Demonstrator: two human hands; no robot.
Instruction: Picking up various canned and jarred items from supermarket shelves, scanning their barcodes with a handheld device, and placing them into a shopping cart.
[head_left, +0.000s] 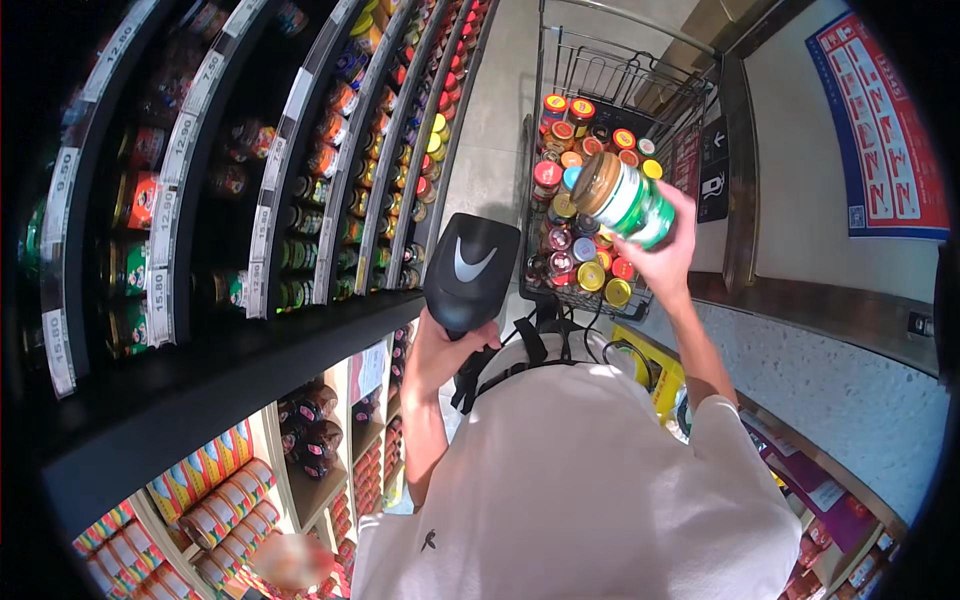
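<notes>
My left hand (450, 349) grips the handle of a black handheld barcode scanner (472, 270), whose head points up and away from me. In my right hand (671, 244) is a large glass jar (622, 199) with a brown lid and a green and white label; it is tilted, its lid towards the upper left. The jar is held over a wire shopping cart (645, 304) filled with many lidded jars (590, 276) in red, yellow, blue and other lid colours. The held jar hides some of those beneath it.
Tall black shelves with price strips (259, 225) and rows of jars stand at the left. Below them, wooden shelving holds stacked tins (225, 502). A wall with a red and blue poster (877, 127) is at the right, above a grey ledge (840, 375). Cables hang near my waist.
</notes>
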